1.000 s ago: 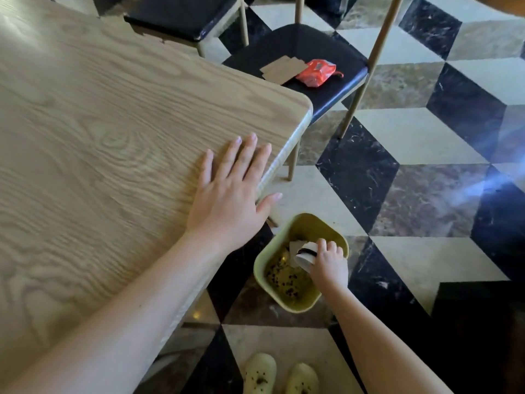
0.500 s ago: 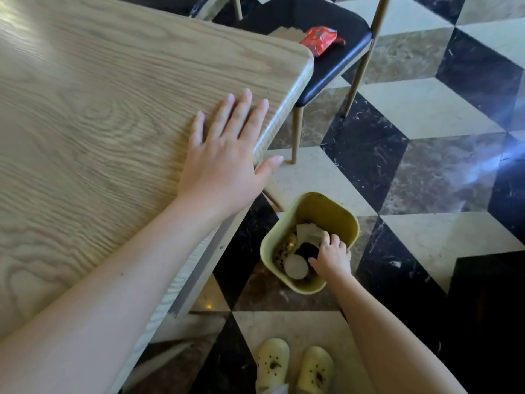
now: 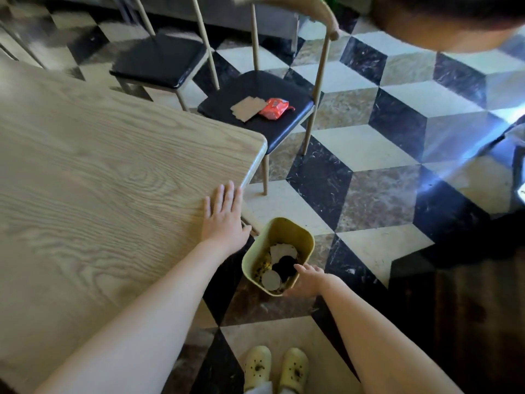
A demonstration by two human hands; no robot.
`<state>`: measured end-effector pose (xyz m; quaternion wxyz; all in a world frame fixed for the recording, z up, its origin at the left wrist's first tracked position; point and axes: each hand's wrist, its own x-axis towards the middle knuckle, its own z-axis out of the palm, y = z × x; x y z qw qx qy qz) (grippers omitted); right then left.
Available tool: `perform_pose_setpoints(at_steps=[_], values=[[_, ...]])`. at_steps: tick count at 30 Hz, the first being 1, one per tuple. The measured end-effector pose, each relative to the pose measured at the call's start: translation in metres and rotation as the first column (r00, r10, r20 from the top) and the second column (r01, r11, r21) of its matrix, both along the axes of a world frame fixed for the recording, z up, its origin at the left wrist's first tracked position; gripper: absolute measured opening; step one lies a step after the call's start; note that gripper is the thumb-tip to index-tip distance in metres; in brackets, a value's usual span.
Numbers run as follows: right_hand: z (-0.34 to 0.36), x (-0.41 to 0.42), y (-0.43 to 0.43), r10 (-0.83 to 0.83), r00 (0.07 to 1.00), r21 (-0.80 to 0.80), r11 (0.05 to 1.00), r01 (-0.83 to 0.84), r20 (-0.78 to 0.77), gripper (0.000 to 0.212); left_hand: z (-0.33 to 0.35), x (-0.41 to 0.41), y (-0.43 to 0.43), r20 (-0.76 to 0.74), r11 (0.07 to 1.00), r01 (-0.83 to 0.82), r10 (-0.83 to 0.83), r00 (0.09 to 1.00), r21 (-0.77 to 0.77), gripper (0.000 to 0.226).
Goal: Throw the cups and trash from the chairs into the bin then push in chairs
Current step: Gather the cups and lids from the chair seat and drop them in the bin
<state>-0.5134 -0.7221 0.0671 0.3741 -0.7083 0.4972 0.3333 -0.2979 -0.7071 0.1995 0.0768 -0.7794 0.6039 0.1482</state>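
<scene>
A small yellow bin [image 3: 301, 237] stands on the floor beside the table's corner. Inside it lie a white cup [image 3: 271, 279], a dark lid and paper scraps. My right hand [image 3: 308, 280] hovers at the bin's near rim, fingers apart, holding nothing. My left hand [image 3: 223, 217] rests flat on the wooden table [image 3: 99, 194] near its edge. Beyond the table's corner, a black-seated chair [image 3: 287, 132] carries a brown cardboard piece [image 3: 245, 108] and a crumpled red wrapper [image 3: 274, 108].
A second black-seated chair [image 3: 159, 62] stands farther back on the left, nothing on its seat. The floor is a black, white and brown cube-pattern tile. My yellow clogs [image 3: 275, 368] are at the bottom. A dark wooden surface [image 3: 468, 322] lies at the lower right.
My right hand let go of the cup, which now lies in the bin, and drew back to the rim. The view lifted, showing more of the chairs.
</scene>
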Motion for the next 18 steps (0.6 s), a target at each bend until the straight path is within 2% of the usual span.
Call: perform_pose_setpoints(at_steps=[5,8,10,12,18], values=[[0.075,-0.008,0.011,0.002,1.0,0.077,0.997,-0.001,-0.011,0.107,0.024,-0.016,0.039,-0.087,0.971,0.03,-0.01,0.996,0.236,0.079],[0.12,-0.014,0.014,0.025,0.999,0.154,0.988,-0.021,-0.024,0.107,0.043,-0.028,0.051,-0.087,0.921,0.182,-0.162,0.983,0.344,0.072],[0.149,-0.021,0.012,0.038,0.999,0.126,0.991,-0.036,-0.016,0.103,0.057,-0.036,0.053,-0.135,0.861,0.277,-0.242,0.961,0.428,0.067],[0.175,-0.031,0.012,0.047,0.999,0.067,0.997,-0.046,-0.008,0.095,0.07,-0.04,0.048,-0.215,0.811,0.31,-0.231,0.949,0.496,0.067],[0.227,-0.071,-0.002,-0.047,0.999,0.012,0.999,0.047,0.025,0.077,0.098,-0.061,0.013,-0.309,0.761,0.387,-0.255,0.916,0.521,0.062]])
